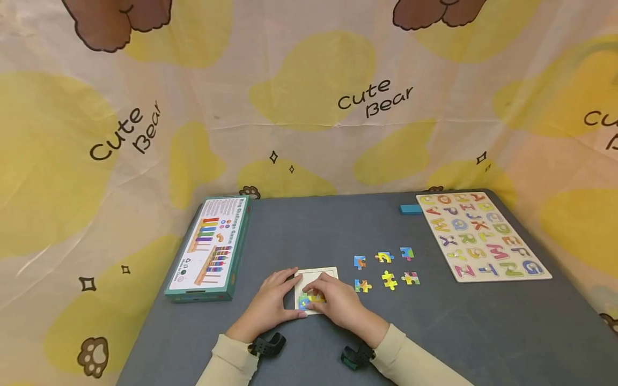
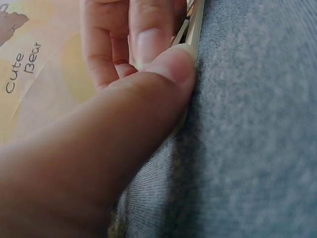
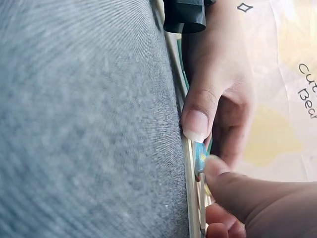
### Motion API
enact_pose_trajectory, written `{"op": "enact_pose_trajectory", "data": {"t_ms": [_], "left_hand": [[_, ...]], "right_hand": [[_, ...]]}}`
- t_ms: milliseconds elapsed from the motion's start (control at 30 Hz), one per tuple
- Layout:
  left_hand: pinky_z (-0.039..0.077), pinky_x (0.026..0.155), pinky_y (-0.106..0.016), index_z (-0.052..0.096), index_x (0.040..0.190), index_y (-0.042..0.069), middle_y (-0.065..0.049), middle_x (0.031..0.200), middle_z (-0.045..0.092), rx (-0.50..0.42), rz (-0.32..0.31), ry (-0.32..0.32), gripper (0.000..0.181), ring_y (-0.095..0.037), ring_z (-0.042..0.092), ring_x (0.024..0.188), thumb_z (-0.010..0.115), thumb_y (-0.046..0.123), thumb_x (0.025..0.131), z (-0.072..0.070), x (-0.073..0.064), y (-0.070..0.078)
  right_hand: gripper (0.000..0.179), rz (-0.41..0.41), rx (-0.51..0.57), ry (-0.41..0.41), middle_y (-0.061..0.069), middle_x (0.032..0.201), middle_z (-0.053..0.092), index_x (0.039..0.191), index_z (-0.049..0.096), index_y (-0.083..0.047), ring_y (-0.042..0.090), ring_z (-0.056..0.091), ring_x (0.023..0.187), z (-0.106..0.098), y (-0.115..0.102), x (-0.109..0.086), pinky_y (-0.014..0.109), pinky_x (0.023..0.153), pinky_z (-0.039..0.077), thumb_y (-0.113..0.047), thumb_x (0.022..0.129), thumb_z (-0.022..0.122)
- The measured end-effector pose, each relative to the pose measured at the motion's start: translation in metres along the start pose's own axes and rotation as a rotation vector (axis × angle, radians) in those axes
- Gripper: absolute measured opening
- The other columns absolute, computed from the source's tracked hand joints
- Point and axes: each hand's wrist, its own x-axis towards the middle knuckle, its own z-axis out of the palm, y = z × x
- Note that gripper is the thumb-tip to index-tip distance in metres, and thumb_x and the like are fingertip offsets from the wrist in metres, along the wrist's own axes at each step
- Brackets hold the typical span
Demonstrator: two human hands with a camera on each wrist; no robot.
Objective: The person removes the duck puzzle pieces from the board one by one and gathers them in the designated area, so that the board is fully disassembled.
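Observation:
A small pale wooden puzzle tray [image 1: 333, 272] lies on the table between the two hands. The left hand [image 1: 270, 300] holds its left side, thumb against the near edge and fingers at the far left corner. Over the tray's near part, the right hand [image 1: 340, 303] pinches a puzzle piece [image 3: 202, 191] between thumb and fingers; in the right wrist view this shows as a thin tilted edge. A blue puzzle piece [image 1: 303, 303] lies in the tray's near left corner. The right hand's fingers hide part of the tray.
Several loose puzzle pieces [image 1: 388, 280] lie in two rows right of the tray. A wooden alphabet board [image 1: 483, 236] is at the right, beside a blue block [image 1: 410, 209]. At the left lies a Ring Challenge Game box [image 1: 207, 246]. A printed cloth [image 1: 309, 107] hangs behind the table.

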Motion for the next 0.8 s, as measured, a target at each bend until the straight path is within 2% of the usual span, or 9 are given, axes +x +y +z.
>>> {"op": "enact_pose_trajectory", "data": {"t_ms": [167,467,633,800], "left_hand": [[0.029,0.12,-0.063,0.057,0.151,0.006,-0.012,0.159,0.047,-0.006,-0.007,-0.01,0.087,-0.036,0.042,0.146,0.091,0.046,0.081,-0.0011,-0.0006,0.001],[0.029,0.12,-0.062,0.056,0.152,0.006,-0.012,0.16,0.046,0.0,0.0,-0.005,0.088,-0.035,0.041,0.147,0.09,0.046,0.082,-0.0004,-0.0001,-0.0006],[0.03,0.119,-0.063,0.055,0.152,0.005,-0.012,0.159,0.047,0.005,0.01,0.003,0.089,-0.035,0.042,0.146,0.09,0.048,0.082,0.0024,-0.0002,-0.0022],[0.029,0.12,-0.062,0.055,0.152,0.005,-0.012,0.159,0.047,0.002,0.007,0.008,0.089,-0.035,0.042,0.146,0.09,0.048,0.082,0.0026,-0.0001,-0.0025]], "right_hand": [[0.03,-0.006,-0.073,-0.063,-0.01,0.095,0.055,0.12,0.079,-0.024,0.002,0.048,0.074,-0.0016,-0.0026,0.0004,0.021,0.059,0.04,-0.029,0.091,0.083],[0.041,-0.061,-0.168,-0.091,-0.006,0.102,0.054,0.133,0.073,-0.019,0.006,0.049,0.079,-0.0029,-0.0073,-0.0011,0.021,0.058,0.042,-0.03,0.094,0.08],[0.034,-0.039,-0.091,-0.078,-0.005,0.102,0.053,0.123,0.075,-0.02,0.007,0.05,0.079,-0.0041,-0.0089,-0.0028,0.023,0.06,0.044,-0.027,0.091,0.084],[0.035,0.003,0.012,-0.057,-0.006,0.098,0.054,0.115,0.067,-0.021,0.005,0.052,0.078,-0.0062,-0.007,-0.0019,0.024,0.061,0.045,-0.025,0.088,0.088]]}}
